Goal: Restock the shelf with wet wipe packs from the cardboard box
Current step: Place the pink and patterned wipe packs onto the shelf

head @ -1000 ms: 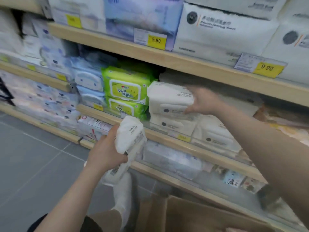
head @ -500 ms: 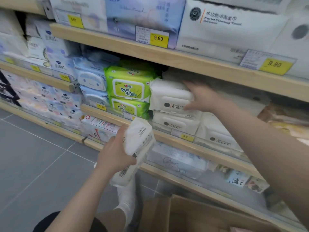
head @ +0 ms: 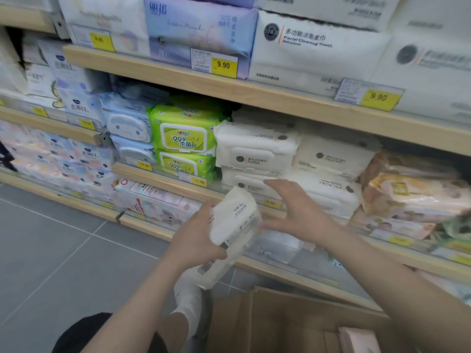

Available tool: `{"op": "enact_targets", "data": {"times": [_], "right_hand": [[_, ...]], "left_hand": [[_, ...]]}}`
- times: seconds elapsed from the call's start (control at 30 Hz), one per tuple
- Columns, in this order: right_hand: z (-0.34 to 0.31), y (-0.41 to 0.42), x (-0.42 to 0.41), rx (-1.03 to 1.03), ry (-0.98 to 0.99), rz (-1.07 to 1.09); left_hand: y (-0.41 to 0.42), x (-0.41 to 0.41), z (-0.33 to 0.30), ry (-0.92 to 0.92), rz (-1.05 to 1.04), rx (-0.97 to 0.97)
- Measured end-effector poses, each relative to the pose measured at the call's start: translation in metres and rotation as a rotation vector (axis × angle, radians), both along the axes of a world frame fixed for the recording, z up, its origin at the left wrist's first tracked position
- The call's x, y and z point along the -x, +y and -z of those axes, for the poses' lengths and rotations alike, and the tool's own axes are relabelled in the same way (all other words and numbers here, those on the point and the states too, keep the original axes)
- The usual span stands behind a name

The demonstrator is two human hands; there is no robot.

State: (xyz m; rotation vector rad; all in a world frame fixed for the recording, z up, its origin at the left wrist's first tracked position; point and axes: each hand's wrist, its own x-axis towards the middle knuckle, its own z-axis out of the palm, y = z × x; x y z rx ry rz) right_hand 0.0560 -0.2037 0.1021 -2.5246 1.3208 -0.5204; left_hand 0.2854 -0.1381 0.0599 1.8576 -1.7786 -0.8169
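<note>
Left hand: your left hand (head: 196, 240) gripped the white wet wipe pack (head: 230, 233) round its lower half, thumb across the front; the grasp matched the earlier frames; the pack sat higher and nearer the shelf edge than half a second before.
Right hand: your right hand (head: 297, 211) had left the stacked white packs (head: 254, 149) it was pressing earlier; it was now released, fingers spread, just beside the held pack's right side; whether it touched the pack could not be told.
Held pack: tilted, barcode end down, in front of the middle shelf (head: 163, 178).
Stock: the green packs (head: 183, 138) stood left of the white stack.
Cardboard box: the cardboard box (head: 280, 324) lay open at bottom right.
</note>
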Motion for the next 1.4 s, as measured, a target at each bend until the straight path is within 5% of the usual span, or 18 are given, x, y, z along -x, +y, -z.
{"op": "enact_targets", "data": {"times": [0.17, 0.3, 0.47, 0.63, 0.73, 0.83, 1.0, 1.1, 1.23, 1.33, 1.4], "right_hand": [[0.03, 0.036, 0.031, -0.482, -0.179, -0.028], [0.033, 0.069, 0.067, -0.47, -0.255, 0.076], [0.03, 0.098, 0.12, -0.255, -0.328, 0.212], [0.018, 0.11, 0.152, -0.156, -0.383, 0.279], [0.027, 0.109, 0.154, -0.158, -0.413, 0.22], [0.041, 0.11, 0.16, -0.264, -0.419, 0.266], [0.024, 0.125, 0.162, -0.688, -0.91, 0.412], [0.023, 0.129, 0.165, -0.636, -0.892, 0.487], [0.032, 0.134, 0.167, -0.472, -0.913, 0.433], [0.03, 0.131, 0.165, -0.454, -0.898, 0.367], [0.03, 0.128, 0.163, -0.452, -0.869, 0.359]], "left_hand": [[0.014, 0.046, 0.0, -0.108, 0.273, 0.021], [0.022, 0.073, 0.004, -0.028, 0.437, -0.055], [0.016, 0.077, -0.008, 0.343, 0.238, -0.31], [0.011, 0.102, 0.015, 0.896, 0.128, -1.003], [0.014, 0.134, 0.015, 1.126, -0.009, -0.92], [0.018, 0.154, 0.012, 1.171, -0.09, -0.761], [0.021, 0.162, 0.001, 1.044, 0.054, -0.399], [0.02, 0.165, -0.005, 0.959, 0.19, -0.205], [0.008, 0.162, -0.004, 1.231, 0.003, -0.334], [0.009, 0.156, -0.005, 1.154, 0.023, -0.545], [0.01, 0.155, -0.005, 1.121, 0.025, -0.523]]}}
